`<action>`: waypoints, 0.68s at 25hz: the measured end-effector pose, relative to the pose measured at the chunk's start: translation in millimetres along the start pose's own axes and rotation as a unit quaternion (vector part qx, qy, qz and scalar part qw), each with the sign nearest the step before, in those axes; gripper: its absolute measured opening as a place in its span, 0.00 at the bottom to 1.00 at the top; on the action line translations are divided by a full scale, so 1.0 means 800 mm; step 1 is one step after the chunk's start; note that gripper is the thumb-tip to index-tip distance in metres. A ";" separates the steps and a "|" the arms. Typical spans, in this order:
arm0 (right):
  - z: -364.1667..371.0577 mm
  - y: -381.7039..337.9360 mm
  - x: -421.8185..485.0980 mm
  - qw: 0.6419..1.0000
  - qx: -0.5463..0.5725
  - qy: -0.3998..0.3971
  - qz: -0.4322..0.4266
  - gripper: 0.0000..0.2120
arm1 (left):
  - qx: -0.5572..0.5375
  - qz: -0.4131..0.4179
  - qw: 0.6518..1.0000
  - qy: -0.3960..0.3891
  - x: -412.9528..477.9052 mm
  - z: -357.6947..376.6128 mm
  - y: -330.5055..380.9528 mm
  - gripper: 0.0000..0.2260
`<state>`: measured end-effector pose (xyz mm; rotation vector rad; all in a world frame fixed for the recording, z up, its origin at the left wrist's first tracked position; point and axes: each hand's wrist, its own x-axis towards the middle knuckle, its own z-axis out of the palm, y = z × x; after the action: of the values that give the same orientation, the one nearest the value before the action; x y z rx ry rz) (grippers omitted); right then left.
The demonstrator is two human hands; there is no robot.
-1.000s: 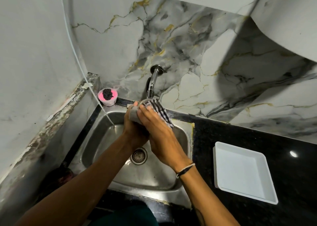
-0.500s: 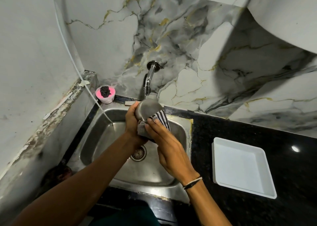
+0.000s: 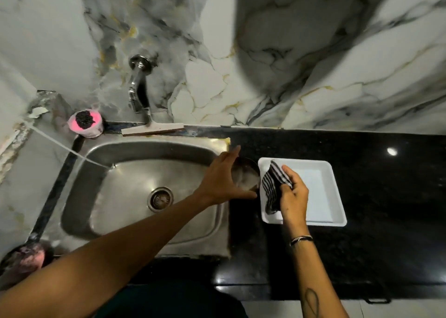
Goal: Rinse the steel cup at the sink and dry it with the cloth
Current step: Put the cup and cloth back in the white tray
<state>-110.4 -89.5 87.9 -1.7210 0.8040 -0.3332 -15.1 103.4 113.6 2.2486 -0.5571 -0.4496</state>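
The steel cup stands upright, mouth up, on the black counter between the sink and the white tray. My left hand lies against the cup's left side with the fingers spread and straight and the thumb along its near edge. It hides the cup's left part. My right hand grips the black-and-white striped cloth, which hangs over the tray's left edge beside the cup.
The wall tap sticks out over the back of the sink, with no water seen running. A pink tub with a dark scrubber and a flat wiper sit on the back ledge. A thin white hose runs into the sink.
Both hands have moved right, out of the sink. The cup, held and wiped with the cloth before, now stands on the counter. The cloth has come off it into my right hand.
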 end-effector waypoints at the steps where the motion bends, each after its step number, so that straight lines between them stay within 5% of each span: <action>1: -0.025 0.012 0.014 1.000 -0.008 0.020 0.007 0.24 | 0.019 -0.002 1.000 -0.024 0.011 0.030 0.014 0.63; 10: -0.133 0.109 0.129 0.977 -0.208 0.011 -0.049 0.26 | 0.144 0.007 0.985 -0.095 0.106 0.225 0.038 0.65; 13: -0.131 0.155 0.163 0.905 -0.398 -0.109 -0.105 0.31 | 0.147 0.007 0.983 -0.106 0.129 0.254 0.024 0.64; 17: -0.115 0.213 0.172 0.834 -0.503 -0.212 -0.084 0.33 | 0.244 0.017 0.960 -0.134 0.145 0.280 0.012 0.65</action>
<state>-123.9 -268.1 -67.7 -2.7225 0.4951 0.4589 -26.8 -95.7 -40.7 2.6577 -0.9290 -0.6624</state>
